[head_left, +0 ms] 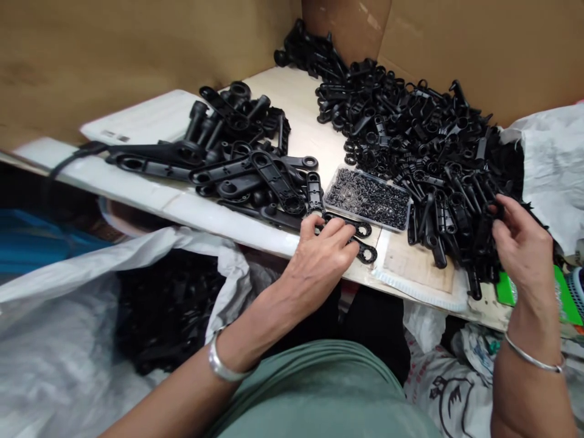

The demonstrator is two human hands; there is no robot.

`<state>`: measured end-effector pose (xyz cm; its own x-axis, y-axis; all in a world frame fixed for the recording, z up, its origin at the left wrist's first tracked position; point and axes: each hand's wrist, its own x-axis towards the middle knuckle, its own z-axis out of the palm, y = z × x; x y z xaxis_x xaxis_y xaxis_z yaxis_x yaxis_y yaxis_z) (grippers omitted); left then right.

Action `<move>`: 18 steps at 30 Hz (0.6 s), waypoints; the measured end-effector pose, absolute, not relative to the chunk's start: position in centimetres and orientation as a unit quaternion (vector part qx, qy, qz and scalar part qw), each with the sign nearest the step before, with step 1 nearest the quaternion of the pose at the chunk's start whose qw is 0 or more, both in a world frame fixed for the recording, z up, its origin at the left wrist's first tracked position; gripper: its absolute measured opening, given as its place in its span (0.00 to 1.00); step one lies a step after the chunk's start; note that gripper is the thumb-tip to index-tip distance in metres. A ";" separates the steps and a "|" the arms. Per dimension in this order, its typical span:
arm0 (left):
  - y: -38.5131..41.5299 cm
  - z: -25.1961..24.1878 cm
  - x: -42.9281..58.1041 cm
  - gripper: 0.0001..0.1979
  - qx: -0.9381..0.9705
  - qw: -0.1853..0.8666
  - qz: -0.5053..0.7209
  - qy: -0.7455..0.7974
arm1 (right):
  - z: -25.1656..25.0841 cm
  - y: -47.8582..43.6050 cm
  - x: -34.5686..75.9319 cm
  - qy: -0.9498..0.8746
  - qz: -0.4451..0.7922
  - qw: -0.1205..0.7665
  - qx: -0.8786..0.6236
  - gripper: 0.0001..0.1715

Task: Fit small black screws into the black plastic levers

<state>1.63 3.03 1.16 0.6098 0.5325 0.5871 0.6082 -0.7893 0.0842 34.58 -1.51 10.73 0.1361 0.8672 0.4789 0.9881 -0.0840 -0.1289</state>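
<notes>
Left hand (319, 258) lies palm-down at the near table edge, fingers curled onto a flat black plastic link arm (360, 238). Just beyond it is a clear tray of small black screws (367, 199). Right hand (520, 246) pinches a piece at the near right edge of the big black parts heap (410, 134). Long black arms pile (241, 164) crowds the left; white sack (114, 304) hangs open below.

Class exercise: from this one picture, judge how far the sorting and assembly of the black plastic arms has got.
Done: a stack of long arms lies at left. In hand: the left hand rests on an arm; the right hand picks from the big pile. Left: that pile and a full tray of screws.
</notes>
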 end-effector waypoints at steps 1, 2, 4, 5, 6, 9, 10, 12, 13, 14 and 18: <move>3.0 1.1 1.6 0.15 -0.897 0.057 -0.297 -0.322 | 10.9 -0.5 34.0 -0.646 -0.142 0.208 -0.721 0.27; 3.0 1.1 1.6 0.15 -0.899 0.053 -0.287 -0.327 | 11.0 0.4 33.5 -0.655 -0.145 0.197 -0.715 0.28; 2.9 1.1 1.6 0.15 -0.901 0.050 -0.267 -0.338 | 10.8 1.9 32.6 -0.679 -0.158 0.160 -0.698 0.29; 2.8 1.2 1.6 0.14 -0.902 0.051 -0.262 -0.341 | 10.6 2.5 32.2 -0.689 -0.171 0.136 -0.691 0.29; 2.7 1.4 1.6 0.13 -0.901 0.055 -0.260 -0.344 | 10.3 3.0 32.0 -0.693 -0.187 0.110 -0.687 0.29; 2.3 1.8 1.8 0.11 -0.898 0.064 -0.264 -0.346 | 9.4 3.6 31.8 -0.677 -0.233 0.051 -0.696 0.26; 2.1 1.9 1.9 0.10 -0.900 0.064 -0.266 -0.340 | 9.2 3.7 31.9 -0.672 -0.240 0.049 -0.699 0.25; 1.7 2.0 2.2 0.10 -0.905 0.057 -0.266 -0.326 | 8.9 3.5 32.2 -0.668 -0.244 0.071 -0.700 0.24; 1.4 2.1 2.3 0.10 -0.909 0.051 -0.265 -0.318 | 8.9 3.2 32.3 -0.667 -0.244 0.092 -0.698 0.24; 1.3 2.1 2.5 0.11 -0.912 0.044 -0.262 -0.312 | 8.9 2.8 32.3 -0.667 -0.244 0.116 -0.694 0.24; 0.8 1.9 3.2 0.12 -0.921 0.031 -0.253 -0.295 | 8.9 0.0 31.2 -0.678 -0.215 0.226 -0.666 0.22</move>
